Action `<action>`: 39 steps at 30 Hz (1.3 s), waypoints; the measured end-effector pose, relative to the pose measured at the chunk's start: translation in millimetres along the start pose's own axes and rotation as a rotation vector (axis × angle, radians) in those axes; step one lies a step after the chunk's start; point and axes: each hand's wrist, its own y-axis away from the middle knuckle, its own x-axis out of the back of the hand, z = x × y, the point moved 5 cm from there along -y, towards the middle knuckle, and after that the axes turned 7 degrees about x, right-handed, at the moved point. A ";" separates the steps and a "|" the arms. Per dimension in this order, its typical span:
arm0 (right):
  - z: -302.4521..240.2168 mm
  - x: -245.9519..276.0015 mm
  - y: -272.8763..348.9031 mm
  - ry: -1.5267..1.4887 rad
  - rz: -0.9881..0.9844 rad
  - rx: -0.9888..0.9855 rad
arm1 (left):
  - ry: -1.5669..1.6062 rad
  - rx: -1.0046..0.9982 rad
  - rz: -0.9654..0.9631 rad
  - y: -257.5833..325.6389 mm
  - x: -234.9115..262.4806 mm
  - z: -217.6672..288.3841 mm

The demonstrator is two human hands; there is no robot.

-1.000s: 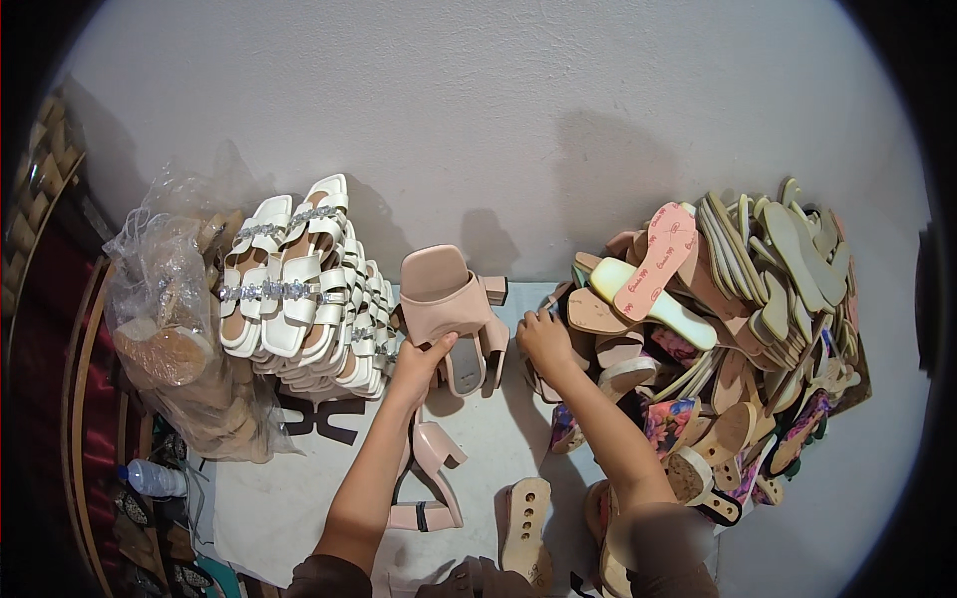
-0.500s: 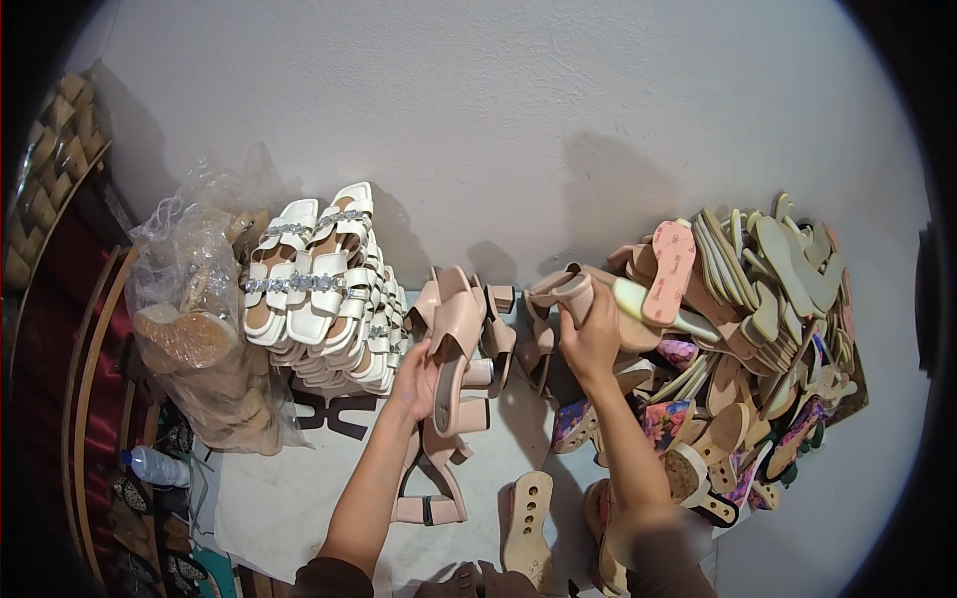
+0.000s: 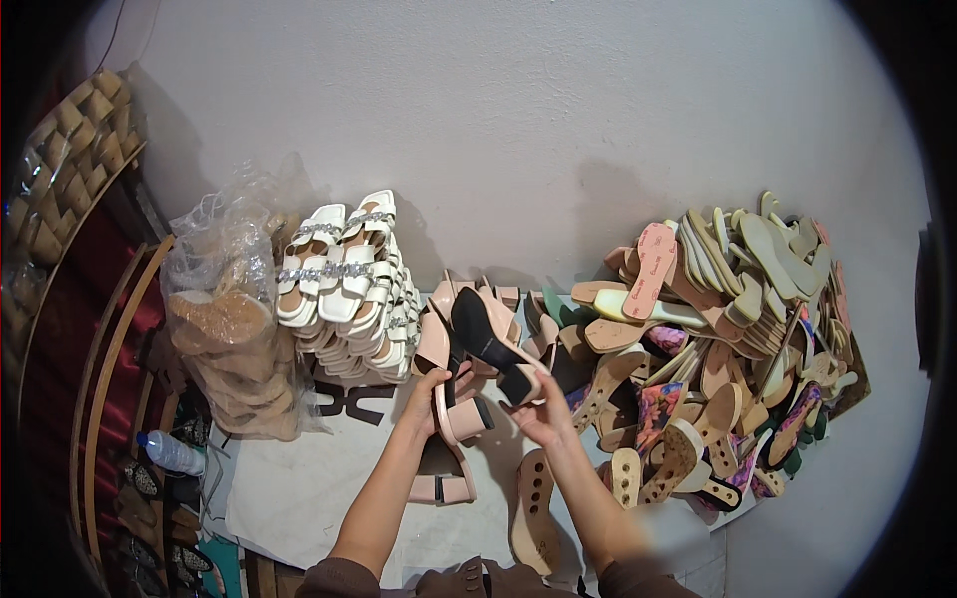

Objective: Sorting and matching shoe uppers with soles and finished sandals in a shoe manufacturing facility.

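Above the pale worktop (image 3: 309, 498), left grip (image 3: 429, 401): grasping a pink sandal (image 3: 465, 420)
Right grip (image 3: 544, 414): grasping a black-soled sandal (image 3: 486, 334)

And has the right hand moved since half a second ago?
Yes: judged against the white sandals, the right hand has moved left and toward the person, and holds a pink sandal.

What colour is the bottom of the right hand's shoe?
The sole is black, best seen in the head view.
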 end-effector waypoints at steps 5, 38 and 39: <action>31.9 10.5 35.6 0.199 -0.131 0.070 | 0.031 0.056 -0.033 28.7 9.2 -12.2; 82.8 59.7 150.4 1.112 -0.616 -0.013 | -0.463 -0.265 0.383 171.5 28.7 -90.3; 88.2 58.3 149.1 1.067 -0.602 -0.071 | -0.478 -0.211 0.421 175.1 32.2 -89.2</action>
